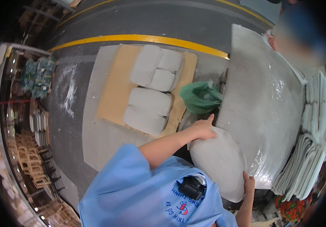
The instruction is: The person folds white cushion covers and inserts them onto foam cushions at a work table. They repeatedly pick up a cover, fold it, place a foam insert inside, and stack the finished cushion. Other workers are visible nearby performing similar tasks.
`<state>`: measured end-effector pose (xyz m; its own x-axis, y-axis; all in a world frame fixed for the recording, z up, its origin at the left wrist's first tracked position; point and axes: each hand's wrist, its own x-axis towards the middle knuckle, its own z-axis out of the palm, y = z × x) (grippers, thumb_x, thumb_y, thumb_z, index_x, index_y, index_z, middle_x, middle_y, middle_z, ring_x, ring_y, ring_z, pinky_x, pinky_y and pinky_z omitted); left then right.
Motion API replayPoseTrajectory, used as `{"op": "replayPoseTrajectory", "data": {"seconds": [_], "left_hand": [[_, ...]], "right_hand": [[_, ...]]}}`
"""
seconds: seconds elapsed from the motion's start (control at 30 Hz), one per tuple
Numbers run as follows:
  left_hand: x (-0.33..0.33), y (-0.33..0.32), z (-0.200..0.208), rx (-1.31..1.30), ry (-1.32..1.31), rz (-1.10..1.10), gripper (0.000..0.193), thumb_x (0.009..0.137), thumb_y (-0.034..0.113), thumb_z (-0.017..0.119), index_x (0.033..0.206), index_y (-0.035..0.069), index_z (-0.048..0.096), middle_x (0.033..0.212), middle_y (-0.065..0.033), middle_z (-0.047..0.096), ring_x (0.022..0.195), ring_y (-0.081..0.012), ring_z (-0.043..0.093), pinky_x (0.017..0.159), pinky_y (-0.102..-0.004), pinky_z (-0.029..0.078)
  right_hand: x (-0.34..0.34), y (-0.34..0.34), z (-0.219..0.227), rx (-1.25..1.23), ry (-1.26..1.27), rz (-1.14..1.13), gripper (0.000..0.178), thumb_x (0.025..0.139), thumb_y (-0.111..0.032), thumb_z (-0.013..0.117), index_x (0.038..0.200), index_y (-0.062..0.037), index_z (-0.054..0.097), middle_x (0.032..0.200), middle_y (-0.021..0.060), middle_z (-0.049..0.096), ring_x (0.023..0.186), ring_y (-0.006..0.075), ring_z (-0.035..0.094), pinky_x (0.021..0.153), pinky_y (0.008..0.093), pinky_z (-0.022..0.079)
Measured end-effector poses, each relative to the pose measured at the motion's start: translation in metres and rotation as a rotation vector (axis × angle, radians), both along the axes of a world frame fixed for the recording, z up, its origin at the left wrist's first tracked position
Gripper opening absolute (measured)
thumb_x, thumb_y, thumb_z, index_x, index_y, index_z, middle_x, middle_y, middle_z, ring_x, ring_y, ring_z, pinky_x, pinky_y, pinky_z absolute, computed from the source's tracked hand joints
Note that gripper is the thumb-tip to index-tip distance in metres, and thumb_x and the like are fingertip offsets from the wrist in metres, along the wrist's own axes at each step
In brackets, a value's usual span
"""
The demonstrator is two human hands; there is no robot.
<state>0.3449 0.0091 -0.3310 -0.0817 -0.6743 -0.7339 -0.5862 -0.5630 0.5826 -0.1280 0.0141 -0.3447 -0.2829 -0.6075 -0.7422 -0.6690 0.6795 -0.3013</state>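
A pale grey-white seat cushion (219,164) with rounded corners is between my hands, close in front of my body and beside the table's near left edge. My left hand (205,129) grips its far edge, the index finger stretched out past it. On the opposite side my right hand (249,182) holds the cushion's right edge, fingers partly hidden. Just beyond my left hand is a green plastic bag (200,97) with whitish stuff inside. Similar cushions (147,109) lie in two piles on a brown cardboard sheet (112,96) on the floor.
A table (261,102) covered in grey sheet and clear film stands to my right. Folded white padding (303,162) is stacked at its right side. Another person's hand (272,41) is at its far end. Wooden chair frames (28,155) and green wrapped bundles (38,77) stand at left.
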Motion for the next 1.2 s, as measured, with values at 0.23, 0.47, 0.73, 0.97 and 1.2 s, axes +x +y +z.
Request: {"op": "replayPoseTrajectory", "data": {"seconds": [0.23,0.47,0.73,0.97,1.2], "left_hand": [[-0.008,0.007,-0.034,-0.074,-0.133,0.179,0.102,0.095,0.050,0.069,0.167,-0.006,0.022,0.146,-0.0330,0.060,0.134,-0.0433,0.061,0.111,-0.0471,0.050],[-0.015,0.032,-0.027,-0.132,-0.260,0.453,0.081,0.101,0.052,0.064,0.159,0.000,0.042,0.147,-0.0250,0.063,0.135,-0.0425,0.061,0.111,-0.0540,0.050],[-0.033,0.102,-0.024,-0.347,-0.141,0.783,0.084,0.096,0.063,0.068,0.148,-0.002,0.057,0.144,-0.0262,0.063,0.134,-0.0392,0.062,0.109,-0.0490,0.051],[-0.030,0.226,-0.054,-0.169,0.349,0.908,0.110,0.084,0.081,0.071,0.157,0.004,0.045,0.149,-0.0207,0.059,0.130,-0.0356,0.063,0.101,-0.0483,0.055],[-0.060,0.429,-0.064,0.097,0.486,1.517,0.085,0.094,0.073,0.067,0.153,0.014,0.049,0.126,-0.0168,0.069,0.098,-0.0278,0.071,0.083,-0.0445,0.057]], "right_hand": [[0.007,-0.019,-0.010,-0.047,-0.118,0.105,0.074,0.103,-0.055,0.067,0.120,0.0180,0.067,0.106,0.0224,0.075,0.096,0.0288,0.072,0.086,0.0411,0.056],[-0.006,0.001,-0.010,-0.011,-0.593,-0.158,0.072,0.108,-0.055,0.057,0.147,0.0060,0.057,0.138,0.0195,0.067,0.122,0.0322,0.068,0.103,0.0454,0.055],[-0.027,0.079,0.008,0.032,-1.032,-0.233,0.075,0.101,-0.050,0.071,0.160,-0.0106,0.045,0.157,0.0119,0.056,0.142,0.0341,0.055,0.117,0.0559,0.047],[-0.013,0.085,0.033,0.105,-1.097,-0.067,0.074,0.098,-0.039,0.077,0.157,-0.0065,0.047,0.150,0.0145,0.061,0.137,0.0338,0.059,0.115,0.0542,0.050],[0.046,0.088,0.063,0.022,-0.983,0.075,0.068,0.095,-0.018,0.076,0.152,0.0039,0.048,0.139,0.0179,0.064,0.126,0.0325,0.065,0.105,0.0480,0.056]]}}
